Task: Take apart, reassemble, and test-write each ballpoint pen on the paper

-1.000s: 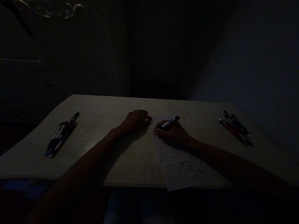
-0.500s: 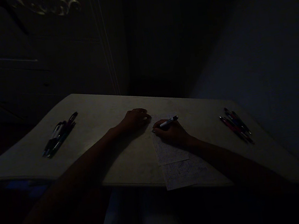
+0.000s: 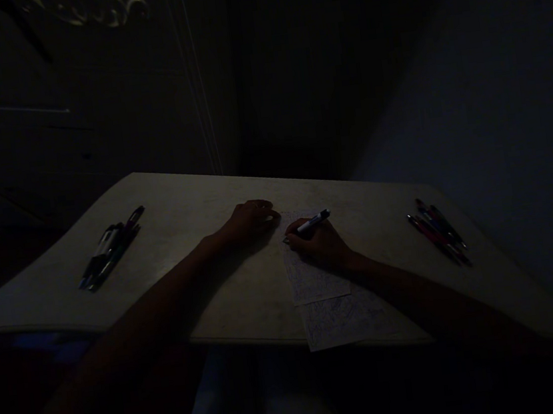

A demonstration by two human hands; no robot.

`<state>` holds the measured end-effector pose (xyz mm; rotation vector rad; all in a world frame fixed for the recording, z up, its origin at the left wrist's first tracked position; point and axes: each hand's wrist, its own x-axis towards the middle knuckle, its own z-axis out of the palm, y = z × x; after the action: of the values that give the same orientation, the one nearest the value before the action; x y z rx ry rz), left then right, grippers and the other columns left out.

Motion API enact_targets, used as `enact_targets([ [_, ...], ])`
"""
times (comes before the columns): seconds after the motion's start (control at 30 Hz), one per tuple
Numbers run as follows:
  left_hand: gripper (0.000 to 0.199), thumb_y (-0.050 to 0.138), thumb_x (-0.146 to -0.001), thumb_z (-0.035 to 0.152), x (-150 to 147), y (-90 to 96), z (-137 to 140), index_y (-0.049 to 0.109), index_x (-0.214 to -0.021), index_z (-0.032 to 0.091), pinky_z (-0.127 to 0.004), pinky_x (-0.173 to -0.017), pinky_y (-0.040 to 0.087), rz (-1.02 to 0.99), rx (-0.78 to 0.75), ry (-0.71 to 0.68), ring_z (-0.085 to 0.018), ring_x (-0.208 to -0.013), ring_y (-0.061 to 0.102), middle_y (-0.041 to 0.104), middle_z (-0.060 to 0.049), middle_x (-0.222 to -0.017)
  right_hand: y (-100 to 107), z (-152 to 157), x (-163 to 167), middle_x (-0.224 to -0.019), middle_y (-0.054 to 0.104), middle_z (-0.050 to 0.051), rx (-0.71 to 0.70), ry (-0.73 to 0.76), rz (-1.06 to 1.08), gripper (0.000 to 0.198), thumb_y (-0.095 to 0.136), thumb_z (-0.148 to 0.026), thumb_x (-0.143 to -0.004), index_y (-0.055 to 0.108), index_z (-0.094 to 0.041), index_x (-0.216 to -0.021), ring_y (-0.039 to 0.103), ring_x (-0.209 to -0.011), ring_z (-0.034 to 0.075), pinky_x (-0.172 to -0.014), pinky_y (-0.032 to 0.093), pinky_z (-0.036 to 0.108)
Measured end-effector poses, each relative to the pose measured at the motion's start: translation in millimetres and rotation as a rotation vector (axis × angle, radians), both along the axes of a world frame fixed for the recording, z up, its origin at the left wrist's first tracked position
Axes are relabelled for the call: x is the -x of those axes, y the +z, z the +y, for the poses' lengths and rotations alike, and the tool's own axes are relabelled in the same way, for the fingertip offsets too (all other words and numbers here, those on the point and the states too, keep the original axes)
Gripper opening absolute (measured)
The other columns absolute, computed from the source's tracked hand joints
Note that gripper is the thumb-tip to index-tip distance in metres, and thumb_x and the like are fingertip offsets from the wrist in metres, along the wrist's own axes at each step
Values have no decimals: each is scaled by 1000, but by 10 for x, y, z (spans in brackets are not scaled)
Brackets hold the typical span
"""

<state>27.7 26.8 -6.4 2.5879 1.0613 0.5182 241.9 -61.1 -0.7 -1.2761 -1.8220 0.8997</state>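
Note:
In the dim head view my right hand (image 3: 322, 247) grips a pen (image 3: 311, 223) with a white barrel and dark end. Its tip points down and left at the upper left part of a sheet of paper (image 3: 316, 283) covered in marks. A second marked sheet (image 3: 341, 323) lies partly under the first and reaches the table's near edge. My left hand (image 3: 250, 220) lies flat on the table, its fingers stretched toward the paper's top left corner. Whether those fingertips touch the paper I cannot tell.
A pale table (image 3: 227, 294) carries everything. Several pens (image 3: 113, 247) lie bundled at its left, and several more pens (image 3: 438, 231) at its right. Beyond the left side stands dark furniture (image 3: 95, 122) with scrolled ornament. A bluish wall (image 3: 496, 106) runs along the right.
The pen's tip has moved very slightly to the right on the paper, and its back end has risen a little. My left hand stays where it was.

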Motion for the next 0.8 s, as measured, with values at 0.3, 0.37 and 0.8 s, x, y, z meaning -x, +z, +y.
enact_targets([
  [0.3, 34, 53, -97, 41, 21, -39, 37, 73, -119, 26, -47, -104, 46, 4, -12, -17, -29, -128, 57, 61, -13, -140, 44, -30, 29, -64, 66, 2, 38, -24, 57, 18, 64, -34, -78, 70, -17, -82, 60, -58, 15, -55, 46, 27],
  [0.37, 34, 53, -97, 41, 23, -40, 43, 73, -120, 26, -46, -105, 45, 0, -3, -15, -29, -128, 57, 61, -13, -140, 37, -25, 32, -63, 65, 1, 51, -35, 75, 18, 64, -34, -78, 69, -17, -81, 59, -56, 14, -54, 46, 26],
  [0.8, 37, 51, -97, 41, 27, 42, 9, 73, -121, 23, -48, -106, 43, -12, 59, -42, -32, -130, 55, 60, -15, -141, 21, 2, 29, -64, 65, 1, 14, -48, 31, 14, 63, -32, -76, 68, -18, -77, 58, -57, 14, -54, 45, 26],
])
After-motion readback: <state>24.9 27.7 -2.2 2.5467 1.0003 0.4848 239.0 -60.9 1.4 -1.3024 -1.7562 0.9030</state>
